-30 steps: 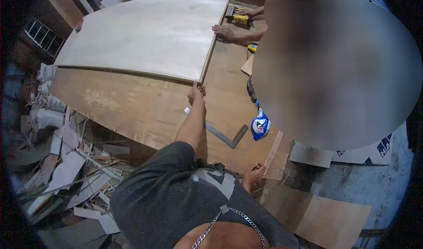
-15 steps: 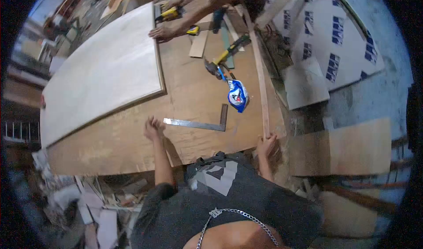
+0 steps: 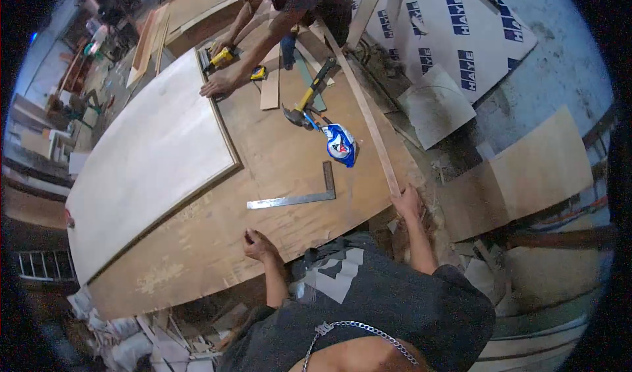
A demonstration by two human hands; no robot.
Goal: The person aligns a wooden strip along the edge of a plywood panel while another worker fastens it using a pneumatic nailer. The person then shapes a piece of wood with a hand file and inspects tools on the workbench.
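Observation:
My right hand (image 3: 408, 203) grips the near end of a long, thin wooden strip (image 3: 370, 119), which runs away from me along the right side of the plywood work surface (image 3: 191, 247). My left hand (image 3: 261, 246) hovers over the surface near its front edge, fingers curled together; whether anything small is in them, I cannot make out. Just beyond it lies a try square (image 3: 289, 201), its metal blade pointing left. Farther off are a blue-and-white packet (image 3: 340, 146) and a hammer (image 3: 309, 96) with a yellow and black handle.
A large white-faced panel (image 3: 148, 155) covers the left of the surface. Across from me a co-worker's hand (image 3: 222, 84) rests on its edge, beside a yellow power tool (image 3: 220, 57). A tape measure (image 3: 259, 73) and short boards (image 3: 270, 89) lie nearby. Offcuts litter the floor.
My view has shifted. My left hand has drawn back towards me from beside the square's blade, and its fingers have curled in. My right hand keeps hold of the strip's end.

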